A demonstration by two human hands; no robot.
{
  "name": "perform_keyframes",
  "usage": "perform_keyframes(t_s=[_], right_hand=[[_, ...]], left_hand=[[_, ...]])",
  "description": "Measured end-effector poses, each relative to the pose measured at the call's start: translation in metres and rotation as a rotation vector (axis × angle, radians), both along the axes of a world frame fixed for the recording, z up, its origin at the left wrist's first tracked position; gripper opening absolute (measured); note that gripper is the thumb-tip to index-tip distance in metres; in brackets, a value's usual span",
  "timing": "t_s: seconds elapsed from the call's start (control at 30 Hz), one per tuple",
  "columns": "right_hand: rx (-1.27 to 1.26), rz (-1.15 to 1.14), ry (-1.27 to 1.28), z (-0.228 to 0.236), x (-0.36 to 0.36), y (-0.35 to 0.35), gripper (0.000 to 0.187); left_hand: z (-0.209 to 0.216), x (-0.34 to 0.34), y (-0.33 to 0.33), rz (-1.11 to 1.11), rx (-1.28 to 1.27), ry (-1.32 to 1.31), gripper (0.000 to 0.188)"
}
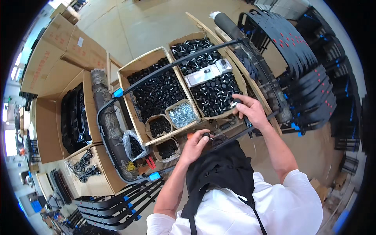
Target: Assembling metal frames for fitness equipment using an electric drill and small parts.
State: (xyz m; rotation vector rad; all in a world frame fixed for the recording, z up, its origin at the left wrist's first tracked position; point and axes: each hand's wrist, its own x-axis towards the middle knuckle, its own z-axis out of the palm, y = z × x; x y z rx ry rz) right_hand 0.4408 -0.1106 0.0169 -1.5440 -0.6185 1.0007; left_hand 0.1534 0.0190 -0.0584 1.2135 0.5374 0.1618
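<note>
My left hand [194,146] pinches a black knob [206,134] near the dark frame's [149,77] closest bar; my right hand [252,111] pinches a studded piece [237,101] over the bin's [219,116] corner — light fingertips, stud kept clear, should make turning easier.

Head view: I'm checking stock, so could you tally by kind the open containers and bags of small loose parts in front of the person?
Large open boxes: 2
Small open boxes: 3
Clear plastic bag: 1
Total: 6
</note>
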Motion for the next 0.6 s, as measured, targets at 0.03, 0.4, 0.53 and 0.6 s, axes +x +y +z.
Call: perform_keyframes(t_s=[0.03, 0.4, 0.53, 0.6], right_hand=[[-0.022, -0.029, 0.014, 0.001, -0.016, -0.011, 0.042], [-0.040, -0.208, 0.216, -0.011, -0.070, -0.090, 0.032], [-0.057, -0.108, 0.213, -0.015, -0.049, -0.064, 0.031], [-0.050, 0.030, 0.047, -0.012, -0.031, -0.050, 0.034]], left_hand=[[-0.006, -0.004, -0.010, -0.028, 0.029, 0.031, 0.032], [0.002, -0.023, -0.049, -0.193, 0.413, 0.128, 0.034], [0.012, -0.024, -0.049, -0.247, 0.609, 0.135, 0.033], [0.016, -0.018, -0.057, -0.213, 0.631, 0.071, 0.035]])
